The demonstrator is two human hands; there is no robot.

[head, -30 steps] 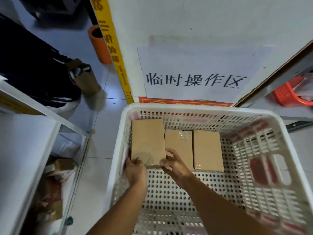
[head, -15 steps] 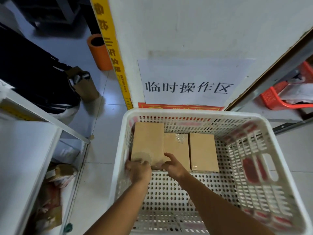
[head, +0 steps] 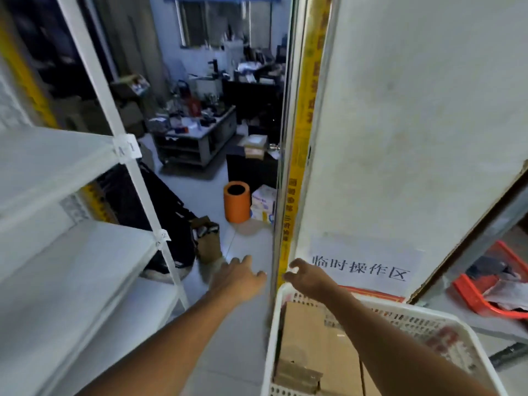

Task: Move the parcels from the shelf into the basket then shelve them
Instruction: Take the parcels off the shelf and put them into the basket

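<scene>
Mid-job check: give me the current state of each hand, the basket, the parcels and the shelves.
left hand: open, fingers spread, holding nothing, above the floor
right hand: fingers loosely curled, holding nothing, above the basket's far rim
white basket: upright, holding parcels
brown parcels: lying flat in the basket
white shelf: visible boards bare

Basket (head: 271,347): white perforated plastic, slightly glossy. Parcels (head: 311,338) inside it: brown cardboard, matt, some clear tape sheen. Shelf (head: 85,270): white painted metal uprights, smooth matt boards, small paper labels on post. Floor (head: 237,324): pale tile, smooth, faint gloss. Wall panel (head: 414,124): white, matt, slightly scuffed. Paper sign (head: 363,267) on it: plain white sheet, black print. Yellow strip (head: 303,138) along panel edge: glossy tape look. Orange cylinder (head: 236,205): matt, foam-like. Red crate (head: 491,284): glossy plastic.
</scene>
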